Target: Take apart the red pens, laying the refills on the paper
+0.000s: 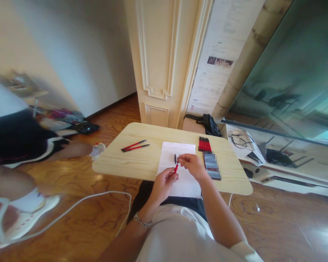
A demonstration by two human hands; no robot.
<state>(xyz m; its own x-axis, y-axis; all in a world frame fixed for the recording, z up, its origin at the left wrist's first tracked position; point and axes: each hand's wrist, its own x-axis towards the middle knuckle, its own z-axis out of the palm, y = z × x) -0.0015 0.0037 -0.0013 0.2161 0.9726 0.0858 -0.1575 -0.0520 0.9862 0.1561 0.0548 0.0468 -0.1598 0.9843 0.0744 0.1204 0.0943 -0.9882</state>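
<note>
My left hand point(165, 182) is closed around a red pen barrel point(176, 169), which points up and away from me above a white sheet of paper point(168, 151). Close over the barrel's upper end, my right hand point(190, 164) is pinched shut. A thin, light piece shows by its fingertips, too small to name. On the sheet, just left of the right fingertips, lies a small black pen part point(175, 158). Two red-and-black pens point(136, 146) rest together on the left of the table. Several more red-and-black pens point(205, 144) lie in a neat row right of the paper.
A dark phone-like item point(212, 166) lies on the right of the wooden table point(147, 163). Behind it are a black bag point(211, 124) and a white cabinet point(289, 173) under a large screen. At left another person's legs point(71, 151) are near the table; a white cable point(90, 196) crosses the floor.
</note>
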